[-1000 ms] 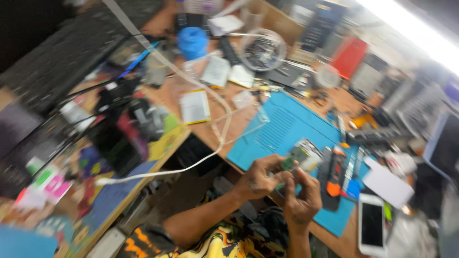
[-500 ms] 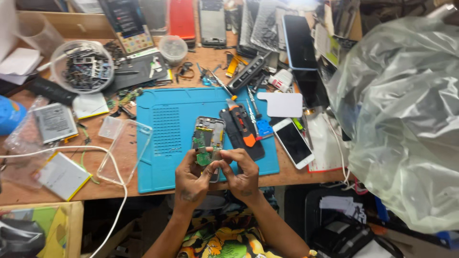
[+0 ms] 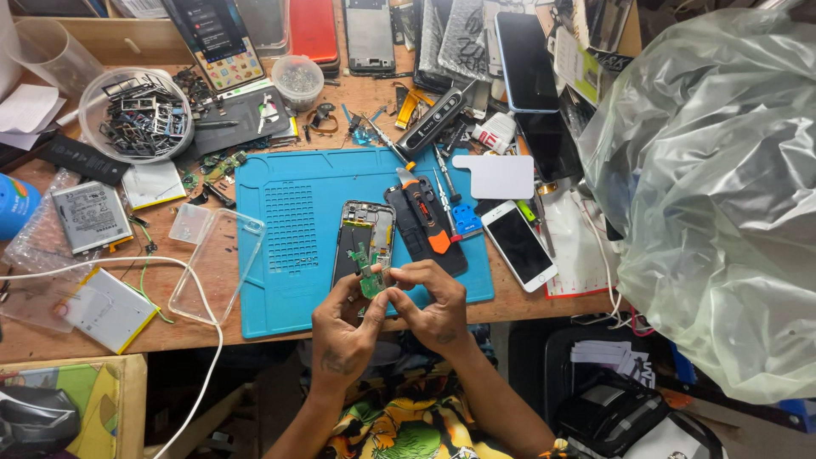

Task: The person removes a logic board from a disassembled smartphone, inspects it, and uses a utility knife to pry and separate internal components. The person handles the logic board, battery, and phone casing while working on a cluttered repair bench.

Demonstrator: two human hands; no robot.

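Looking down from the head camera, I see both hands meeting at the near edge of the blue work mat [image 3: 289, 289]. My left hand [image 3: 344, 327] and right hand [image 3: 435, 306] pinch a small green circuit board [image 3: 369, 274] between their fingertips, thumbs and forefingers pressed together on it from either side. The board sits just over the lower end of an opened phone frame [image 3: 364, 242], which lies flat on the mat with its back off and its insides showing.

Just right of the frame rests a black tool pouch [image 3: 421, 229] with an orange-handled tool in it, and beyond that a white phone [image 3: 518, 245] lies face up, half off the mat's right edge. Left of the mat I see a clear phone case [image 3: 217, 263], two flat batteries [image 3: 89, 217] and a white cable [image 3: 127, 263] looping across the wooden bench. At the far left stands a clear bowl [image 3: 140, 115] full of small metal trays, with a smaller cup of screws [image 3: 299, 81] near it. A big crumpled plastic bag [image 3: 722, 195] fills the right side of the view. More phones and screens are stacked along the far edge of the bench.
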